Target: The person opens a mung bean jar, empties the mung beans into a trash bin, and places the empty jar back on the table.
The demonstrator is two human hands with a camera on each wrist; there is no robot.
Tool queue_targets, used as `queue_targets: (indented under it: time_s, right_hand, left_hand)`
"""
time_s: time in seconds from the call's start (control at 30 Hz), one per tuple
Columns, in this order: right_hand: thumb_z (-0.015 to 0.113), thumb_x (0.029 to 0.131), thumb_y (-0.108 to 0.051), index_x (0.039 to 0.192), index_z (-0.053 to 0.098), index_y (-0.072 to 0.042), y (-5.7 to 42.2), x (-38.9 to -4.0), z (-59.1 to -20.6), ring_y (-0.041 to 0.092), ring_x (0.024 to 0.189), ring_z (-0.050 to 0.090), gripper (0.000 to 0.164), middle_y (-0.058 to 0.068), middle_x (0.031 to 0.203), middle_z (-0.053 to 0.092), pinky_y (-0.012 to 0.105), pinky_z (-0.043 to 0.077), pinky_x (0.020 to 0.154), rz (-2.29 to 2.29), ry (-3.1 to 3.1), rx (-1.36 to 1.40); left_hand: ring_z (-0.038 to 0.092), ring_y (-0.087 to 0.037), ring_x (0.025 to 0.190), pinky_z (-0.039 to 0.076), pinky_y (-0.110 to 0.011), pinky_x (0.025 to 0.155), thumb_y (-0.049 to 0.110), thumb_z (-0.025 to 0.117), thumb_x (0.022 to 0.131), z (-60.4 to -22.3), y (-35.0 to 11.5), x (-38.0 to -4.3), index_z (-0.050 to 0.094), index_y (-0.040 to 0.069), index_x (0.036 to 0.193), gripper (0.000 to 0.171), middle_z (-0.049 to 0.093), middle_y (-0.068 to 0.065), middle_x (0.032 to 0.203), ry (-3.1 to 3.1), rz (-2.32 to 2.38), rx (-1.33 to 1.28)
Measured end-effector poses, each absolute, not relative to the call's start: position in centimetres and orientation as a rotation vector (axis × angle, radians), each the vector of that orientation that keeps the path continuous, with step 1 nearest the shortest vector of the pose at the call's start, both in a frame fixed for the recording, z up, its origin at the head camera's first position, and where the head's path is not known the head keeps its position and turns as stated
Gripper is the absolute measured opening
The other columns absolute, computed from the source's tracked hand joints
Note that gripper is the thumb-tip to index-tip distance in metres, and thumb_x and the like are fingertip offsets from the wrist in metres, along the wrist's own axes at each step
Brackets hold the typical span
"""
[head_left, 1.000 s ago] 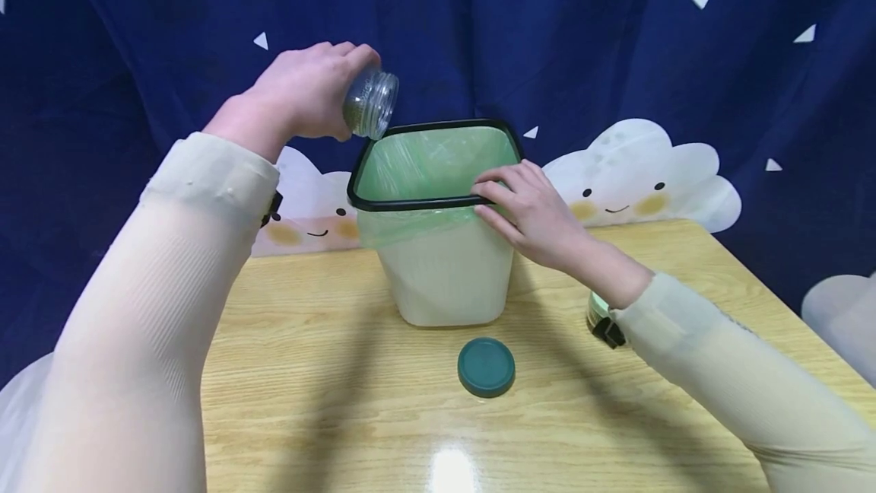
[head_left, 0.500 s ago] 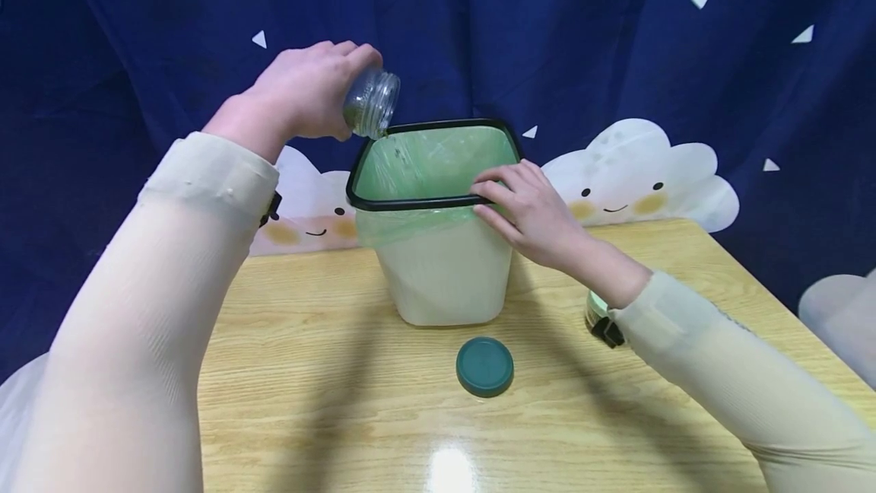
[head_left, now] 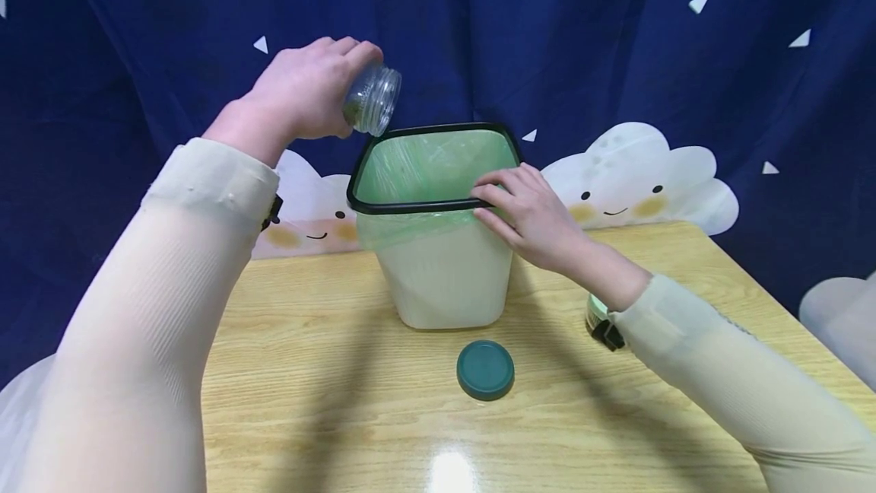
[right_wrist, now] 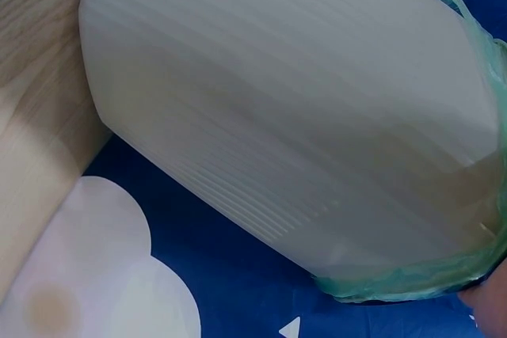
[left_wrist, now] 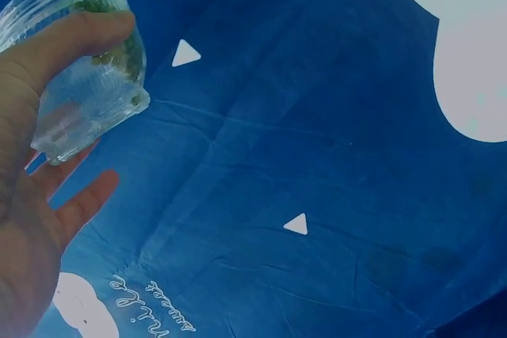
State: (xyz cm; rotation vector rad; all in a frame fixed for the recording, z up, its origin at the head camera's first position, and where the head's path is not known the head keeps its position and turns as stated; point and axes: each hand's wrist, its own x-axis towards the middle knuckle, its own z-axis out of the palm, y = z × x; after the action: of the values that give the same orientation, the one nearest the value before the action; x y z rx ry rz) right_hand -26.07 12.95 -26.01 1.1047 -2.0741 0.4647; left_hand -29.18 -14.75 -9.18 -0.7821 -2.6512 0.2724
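A clear screw-neck jar (head_left: 372,101) is held in the left hand (head_left: 311,90), with the fingers and thumb curled around its body. The jar is tipped well over, its uncapped mouth turned to the right and somewhat down, and it is held above the left far corner of a white wastebin (head_left: 445,280). Whether the bin's black rim (head_left: 420,208) is touched by the jar cannot be told. Greenish-brown bits (left_wrist: 119,57) are seen inside the jar against its wall in the left wrist view.

The rim is pinched at its near right part by the right hand (head_left: 530,211), with the thumb placed outside and the fingers laid over the top. The bin is lined with a translucent green bag (head_left: 445,162), whose edge is folded down over the outside. In the right wrist view, fine ribs are shown on the bin's wall.

The bin is stood upright on a wood-grained bench (head_left: 274,379). A dark green round lid (head_left: 485,370) is laid flat just in front of it. To the right, a container with a pale green top (head_left: 596,309) is partly hidden by the right sleeve (head_left: 725,379). The background is filled by a dark blue curtain (head_left: 438,29), printed with white triangles and smiling clouds (head_left: 639,166).
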Motion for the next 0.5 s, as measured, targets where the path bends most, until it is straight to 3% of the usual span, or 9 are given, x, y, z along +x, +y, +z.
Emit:
queue_targets:
  time_s: [0.5]
  right_hand:
    - [0.064, 0.093, -0.017, 0.106, 0.067, -0.004, 12.93, -26.17, -26.03, 0.033, 0.103, 0.054, 0.019, 0.013, 0.111, 0.061, 0.051, 0.032, 0.1, 0.469, -2.071, 1.106]
  left_hand:
    - [0.043, -0.041, 0.122, 0.04, -0.061, 0.096, 0.002, 0.083, 0.068, -9.35, -14.33, -29.3, 0.038, 0.008, 0.141, 0.086, 0.046, -0.021, 0.138, -2.642, 0.376, -0.856]
